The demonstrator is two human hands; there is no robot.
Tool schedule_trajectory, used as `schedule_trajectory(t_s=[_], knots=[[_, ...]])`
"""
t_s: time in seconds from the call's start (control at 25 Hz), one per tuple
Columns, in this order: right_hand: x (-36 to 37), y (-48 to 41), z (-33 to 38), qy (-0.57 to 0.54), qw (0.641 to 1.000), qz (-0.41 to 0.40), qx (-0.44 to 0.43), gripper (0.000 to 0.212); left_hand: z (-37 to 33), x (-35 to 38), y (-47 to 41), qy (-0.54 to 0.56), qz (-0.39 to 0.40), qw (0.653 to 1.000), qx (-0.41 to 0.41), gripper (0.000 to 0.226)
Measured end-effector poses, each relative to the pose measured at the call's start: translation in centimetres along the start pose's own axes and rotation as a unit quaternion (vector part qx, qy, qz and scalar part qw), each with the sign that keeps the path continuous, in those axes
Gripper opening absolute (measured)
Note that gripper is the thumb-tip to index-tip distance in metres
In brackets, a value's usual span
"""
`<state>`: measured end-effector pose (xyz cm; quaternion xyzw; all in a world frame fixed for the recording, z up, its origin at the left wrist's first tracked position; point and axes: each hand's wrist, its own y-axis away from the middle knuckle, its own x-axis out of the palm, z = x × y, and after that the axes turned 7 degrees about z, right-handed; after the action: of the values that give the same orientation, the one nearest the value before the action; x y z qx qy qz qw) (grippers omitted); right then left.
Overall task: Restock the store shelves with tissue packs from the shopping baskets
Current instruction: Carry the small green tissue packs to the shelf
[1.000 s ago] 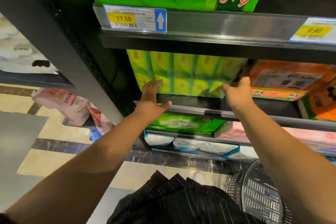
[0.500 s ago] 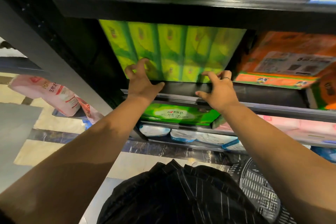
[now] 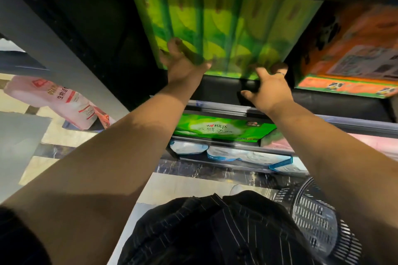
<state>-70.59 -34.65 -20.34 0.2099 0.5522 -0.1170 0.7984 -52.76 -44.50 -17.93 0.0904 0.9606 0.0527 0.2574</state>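
A large green multi-pack of tissues (image 3: 226, 28) stands on the dark middle shelf (image 3: 336, 104), set back under the shelf above. My left hand (image 3: 183, 64) lies flat against the pack's lower left front, fingers spread. At the pack's lower right corner, the fingertips of my right hand (image 3: 269, 90) touch its bottom edge while the thumb points left over the shelf lip. Neither hand wraps around the pack. A black mesh shopping basket (image 3: 316, 221) sits on the floor at lower right; its contents are hidden.
An orange tissue pack (image 3: 355, 60) stands tight against the green one on the right. One shelf down lies another green pack (image 3: 219, 128), with white-and-blue packs (image 3: 237, 155) below it. A pink pack (image 3: 64, 101) sticks out from the neighbouring shelf unit on the left.
The view has tilted down and moved closer, so the price rail is gone from sight. My right hand slid from the pack's middle to its lower right corner. The left hand stays pressed on the front.
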Motion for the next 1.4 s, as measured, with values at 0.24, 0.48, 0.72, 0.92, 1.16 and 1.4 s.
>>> schedule_trajectory(t_s=[0.24, 0.48, 0.72, 0.92, 1.16, 1.4], knots=[[-0.8, -3.2, -0.1, 0.071, 0.996, 0.028, -0.038, 0.081, 0.3, -0.8, -2.1, -0.036, 0.063, 0.997, 0.009, 0.090], [-0.5, -5.5, -0.2, 0.112, 0.990, 0.075, -0.053, 0.093, 1.2, -1.8, -2.2, -0.130, 0.133, 0.982, 0.014, 0.106], [-0.9, -3.1, 1.4, 0.136, 0.986, 0.094, -0.005, 0.085, 1.9, -3.5, -1.9, -0.196, 0.140, 0.970, 0.038, 0.108], [-1.4, 2.2, 3.9, 0.151, 0.988, 0.043, -0.007, 0.073, 2.8, -6.0, 0.8, -0.341, 0.148, 0.920, 0.128, 0.102], [-2.4, 7.0, 3.6, 0.125, 0.990, 0.064, -0.017, 0.078, 3.3, -6.4, 6.8, -0.359, 0.153, 0.913, 0.116, 0.097], [-4.2, 10.5, 3.5, 0.108, 0.982, 0.060, -0.143, 0.076, 3.3, -7.0, 14.6, -0.325, 0.072, 0.937, 0.103, 0.084]])
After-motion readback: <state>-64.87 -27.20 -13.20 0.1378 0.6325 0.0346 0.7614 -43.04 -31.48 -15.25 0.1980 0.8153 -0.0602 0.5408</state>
